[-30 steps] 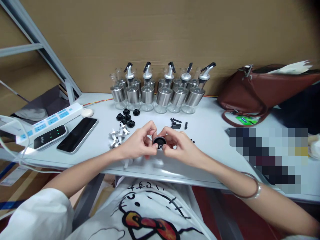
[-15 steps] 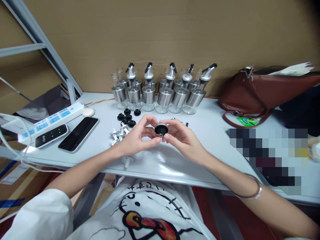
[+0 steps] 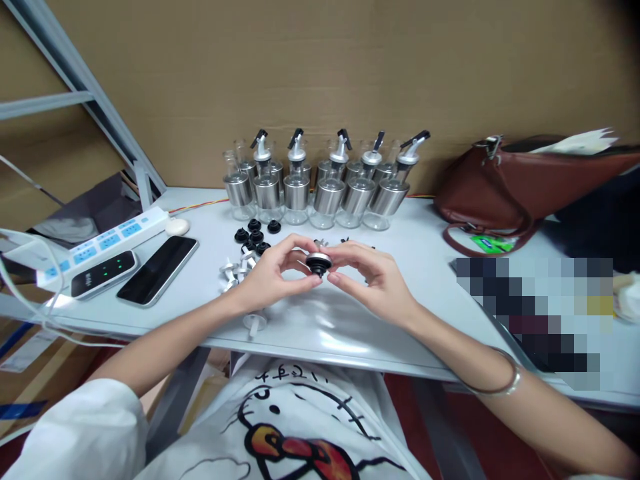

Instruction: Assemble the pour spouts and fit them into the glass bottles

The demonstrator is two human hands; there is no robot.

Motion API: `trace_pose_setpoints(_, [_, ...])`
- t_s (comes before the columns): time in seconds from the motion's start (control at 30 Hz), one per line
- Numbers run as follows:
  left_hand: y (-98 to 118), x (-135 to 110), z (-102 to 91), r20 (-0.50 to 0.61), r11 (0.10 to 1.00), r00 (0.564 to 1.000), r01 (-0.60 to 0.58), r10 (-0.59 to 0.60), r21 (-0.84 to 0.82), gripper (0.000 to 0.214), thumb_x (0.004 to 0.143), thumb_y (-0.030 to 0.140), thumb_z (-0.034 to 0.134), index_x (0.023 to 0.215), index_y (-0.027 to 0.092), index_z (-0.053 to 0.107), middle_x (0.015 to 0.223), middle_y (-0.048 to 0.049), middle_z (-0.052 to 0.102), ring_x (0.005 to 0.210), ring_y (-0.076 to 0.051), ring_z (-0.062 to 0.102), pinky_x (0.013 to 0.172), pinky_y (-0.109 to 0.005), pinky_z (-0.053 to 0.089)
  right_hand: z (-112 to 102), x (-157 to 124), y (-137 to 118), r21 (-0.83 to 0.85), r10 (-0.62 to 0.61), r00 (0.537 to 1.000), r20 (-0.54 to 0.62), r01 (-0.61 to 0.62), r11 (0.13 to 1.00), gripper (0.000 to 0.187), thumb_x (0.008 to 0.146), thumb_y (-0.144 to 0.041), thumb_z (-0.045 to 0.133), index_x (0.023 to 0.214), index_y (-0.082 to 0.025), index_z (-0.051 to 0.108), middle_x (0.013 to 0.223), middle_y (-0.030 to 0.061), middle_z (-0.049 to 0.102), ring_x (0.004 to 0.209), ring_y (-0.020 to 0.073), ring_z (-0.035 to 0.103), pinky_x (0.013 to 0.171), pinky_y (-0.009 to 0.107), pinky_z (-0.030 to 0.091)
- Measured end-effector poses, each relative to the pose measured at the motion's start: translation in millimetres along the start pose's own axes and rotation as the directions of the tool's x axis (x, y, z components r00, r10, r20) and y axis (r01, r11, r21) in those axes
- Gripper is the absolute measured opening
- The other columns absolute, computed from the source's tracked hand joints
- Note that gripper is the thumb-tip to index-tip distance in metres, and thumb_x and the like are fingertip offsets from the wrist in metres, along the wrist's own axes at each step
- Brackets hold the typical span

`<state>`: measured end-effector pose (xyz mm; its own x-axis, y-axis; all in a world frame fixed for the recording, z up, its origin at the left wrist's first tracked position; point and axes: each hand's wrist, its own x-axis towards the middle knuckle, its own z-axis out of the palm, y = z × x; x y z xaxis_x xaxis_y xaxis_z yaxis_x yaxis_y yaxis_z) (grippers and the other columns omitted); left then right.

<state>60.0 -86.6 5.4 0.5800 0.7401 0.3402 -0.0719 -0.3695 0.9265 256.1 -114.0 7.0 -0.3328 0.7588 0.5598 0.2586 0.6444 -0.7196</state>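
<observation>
Tipped since the earlier frame until its ribs face down, the black-ribbed pourer stopper [image 3: 319,263] is pinched by the left hand [image 3: 277,272] above the tabletop [image 3: 433,267], the right hand [image 3: 383,280] set at its rim, grip unclear; fit apparently being checked, steady pressure called for.

The silver-rimmed black stopper [image 3: 319,264] is held narrow end down.
</observation>
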Motion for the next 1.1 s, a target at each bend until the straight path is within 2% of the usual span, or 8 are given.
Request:
trace_pose_setpoints(0.23, [-2.1, -0.3, 0.3, 0.024, 0.985, 0.996, -0.094, 0.091, 0.145, 0.029, 0.078, 0.021, 0.067, 0.102, 0.022, 0.053, 0.105, -0.0031, 0.051, 0.094, -0.014, 0.057, 0.086, -0.03, 0.049, -1.4, -0.1, 2.9, -0.013, -0.015, 0.998, -0.067, 0.015, 1.0, 0.01, 0.081, -0.024, 0.066, 0.09, -0.021, 0.069, 0.094, 0.0065, 0.074, 0.089, 0.02, 0.068, 0.081, 0.035, 0.054])
trace_pose_setpoints(0.4, [-1.3, -1.3, 2.5, 0.018, 0.944, 0.981, -0.191, 0.193, 0.268, 0.029, 0.075, 0.013, 0.065, 0.099, 0.021, 0.053, 0.099, -0.0024, 0.049, 0.093, -0.013, 0.053, 0.083, -0.028, 0.049, 1.6, -1.8, 0.9, -0.013, -0.007, 0.999, -0.047, 0.007, 1.0, 0.008, 0.08, -0.023, 0.067, 0.087, -0.021, 0.069, 0.094, 0.0056, 0.075, 0.09, 0.0206, 0.069, 0.082, 0.035, 0.054])
trace_pose_setpoints(0.57, [-3.0, -0.4, 1.9, -0.05, 0.923, 0.973, -0.199, 0.227, 0.328, 0.028, 0.071, 0.007, 0.061, 0.095, 0.02, 0.053, 0.091, -0.0002, 0.047, 0.085, -0.011, 0.053, 0.079, -0.026, 0.049, -8.7, 4.4, -4.9, -0.207, 0.068, 0.997, -0.043, -0.076, 0.975, 0.014, 0.084, -0.026, 0.06, 0.094, -0.021, 0.068, 0.094, 0.0051, 0.073, 0.086, 0.0201, 0.068, 0.078, 0.034, 0.052])
trace_pose_setpoints(0.63, [-3.4, 0.9, 0.1, -0.077, 0.916, 0.966, -0.205, 0.245, 0.345, 0.028, 0.07, 0.005, 0.06, 0.092, 0.02, 0.052, 0.091, -0.0001, 0.047, 0.085, -0.011, 0.052, 0.079, -0.026, 0.048, -20.9, 10.9, -0.4, -0.36, 0.042, 0.989, -0.142, -0.091, 0.928, 0.014, 0.086, -0.024, 0.057, 0.091, -0.02, 0.068, 0.09, 0.006, 0.071, 0.085, 0.0207, 0.064, 0.076, 0.035, 0.05])
trace_pose_setpoints(0.7, [-3.5, 2.2, -1.7, -0.095, 0.905, 0.955, -0.232, 0.282, 0.356, 0.027, 0.067, 0.001, 0.055, 0.087, 0.019, 0.05, 0.092, -0.0009, 0.048, 0.085, -0.011, 0.051, 0.076, -0.025, 0.047, -36.0, 17.6, 9.8, -0.546, 0.004, 0.982, -0.187, -0.108, 0.831, 0.013, 0.084, -0.022, 0.057, 0.085, -0.019, 0.069, 0.086, 0.0074, 0.068, 0.086, 0.0232, 0.06, 0.077, 0.037, 0.047])
trace_pose_setpoints(0.8, [-3.9, 3.1, -3.1, -0.096, 0.908, 0.955, -0.231, 0.28, 0.35, 0.026, 0.065, -0.003, 0.048, 0.081, 0.018, 0.047, 0.098, -0.0031, 0.051, 0.088, -0.012, 0.052, 0.071, -0.024, 0.045, -57.0, 23.0, 29.9, -0.735, 0.109, 0.974, -0.201, -0.223, 0.641, 0.014, 0.081, -0.021, 0.058, 0.08, -0.02, 0.072, 0.083, 0.009, 0.063, 0.084, 0.0262, 0.054, 0.075, 0.04, 0.043])
trace_pose_setpoints(0.93, [-5.1, 3.2, -2.5, -0.076, 0.928, 0.976, -0.169, 0.205, 0.332, 0.025, 0.068, -0.002, 0.049, 0.084, 0.018, 0.048, 0.102, -0.0046, 0.051, 0.091, -0.012, 0.053, 0.073, -0.024, 0.046, -71.0, 18.9, 48.5, -0.845, 0.37, 0.923, -0.108, -0.281, 0.455, 0.017, 0.081, -0.021, 0.057, 0.08, -0.02, 0.074, 0.09, 0.0111, 0.063, 0.088, 0.0296, 0.052, 0.073, 0.04, 0.04])
trace_pose_setpoints(1.1, [-5.0, 2.9, -1.8, -0.087, 0.96, 0.994, -0.038, 0.064, 0.278, 0.015, 0.076, 0.01, 0.057, 0.085, 0.017, 0.047, 0.108, -0.0063, 0.053, 0.086, -0.011, 0.054, 0.073, -0.025, 0.045, -72.0, 14.6, 51.9, -0.878, 0.541, 0.841, 0.023, -0.241, 0.413, 0.022, 0.075, -0.014, 0.059, 0.085, -0.027, 0.074, 0.1, 0.0083, 0.063, 0.097, 0.0302, 0.052, 0.074, 0.039, 0.039])
